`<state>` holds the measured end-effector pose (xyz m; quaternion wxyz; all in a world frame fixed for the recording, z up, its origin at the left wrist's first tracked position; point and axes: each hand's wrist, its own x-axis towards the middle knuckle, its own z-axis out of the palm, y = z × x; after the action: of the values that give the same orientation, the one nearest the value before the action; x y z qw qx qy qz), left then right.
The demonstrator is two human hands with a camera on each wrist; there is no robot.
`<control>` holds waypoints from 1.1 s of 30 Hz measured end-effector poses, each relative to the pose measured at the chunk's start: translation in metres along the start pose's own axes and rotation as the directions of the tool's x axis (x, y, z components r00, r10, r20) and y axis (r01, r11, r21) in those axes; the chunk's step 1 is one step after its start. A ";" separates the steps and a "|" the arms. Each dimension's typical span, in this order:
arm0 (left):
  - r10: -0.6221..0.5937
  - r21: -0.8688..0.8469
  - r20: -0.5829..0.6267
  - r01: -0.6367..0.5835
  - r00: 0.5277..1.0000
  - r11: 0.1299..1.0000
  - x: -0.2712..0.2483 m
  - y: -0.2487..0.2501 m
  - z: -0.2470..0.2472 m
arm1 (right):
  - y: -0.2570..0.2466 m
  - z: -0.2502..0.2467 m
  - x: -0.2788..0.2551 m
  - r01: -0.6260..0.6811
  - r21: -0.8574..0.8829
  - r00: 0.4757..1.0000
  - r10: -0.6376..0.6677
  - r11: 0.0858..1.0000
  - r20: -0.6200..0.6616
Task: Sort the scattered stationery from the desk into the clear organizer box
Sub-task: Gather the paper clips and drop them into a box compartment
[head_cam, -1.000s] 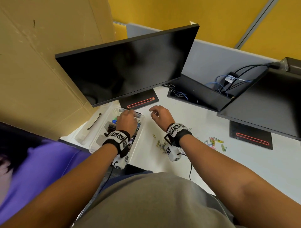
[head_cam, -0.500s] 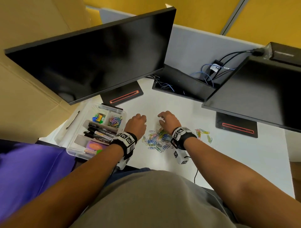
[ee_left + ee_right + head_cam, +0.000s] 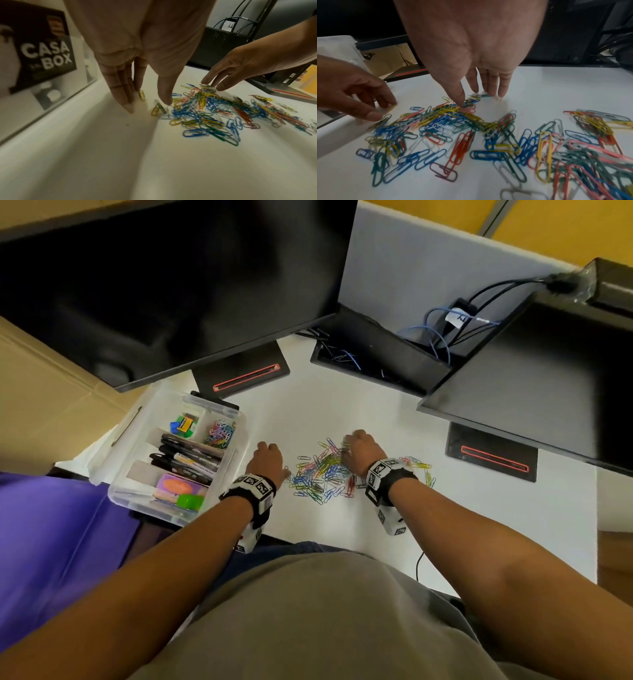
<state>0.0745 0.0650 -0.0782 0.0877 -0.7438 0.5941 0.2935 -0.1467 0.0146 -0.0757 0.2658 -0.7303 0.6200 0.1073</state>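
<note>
Coloured paper clips [image 3: 320,472] lie heaped on the white desk [image 3: 479,508], just right of the clear organizer box [image 3: 236,453]. Left hand [image 3: 267,462] is released, fingers straight, tips on the desk at the heap's left edge. Right hand [image 3: 359,451] is likewise released, fingertips [image 3: 501,93] down at the heap's far edge; contact with a clip appears likely but is blurred. One box compartment holds more clips [image 3: 221,434].

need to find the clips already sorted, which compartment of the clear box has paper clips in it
The back right compartment of the clear organizer box, nearest the monitor stand; its neighbour holds small blocks, and the others markers and sticky notes.
</note>
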 end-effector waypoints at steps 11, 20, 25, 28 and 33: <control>0.211 0.016 0.026 -0.211 0.977 0.977 -0.001 0.044 0.025 | 0.000 0.014 -0.008 0.132 0.019 0.989 -0.133 0.991 0.061; 0.263 0.085 -0.031 -0.260 0.964 0.962 0.002 0.054 0.030 | 0.000 0.021 -0.014 0.165 -0.009 0.986 -0.165 0.986 0.003; 0.297 0.101 -0.038 -0.292 0.954 0.951 0.006 0.048 0.029 | 0.003 0.020 -0.014 0.169 -0.012 0.985 -0.169 0.986 0.020; 0.309 0.085 -0.043 -0.305 0.950 0.949 0.009 0.045 0.027 | 0.005 0.018 -0.014 0.162 -0.009 0.987 -0.162 0.987 0.022; 0.305 0.086 -0.095 -0.298 0.948 0.951 0.010 0.040 0.021 | 0.007 0.013 -0.015 0.146 0.008 0.988 -0.145 0.989 -0.052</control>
<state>0.0309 0.0559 -0.0917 0.0362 -0.6554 0.7146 0.2420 -0.1542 0.0339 -0.0809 0.2613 -0.7746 0.5723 0.0651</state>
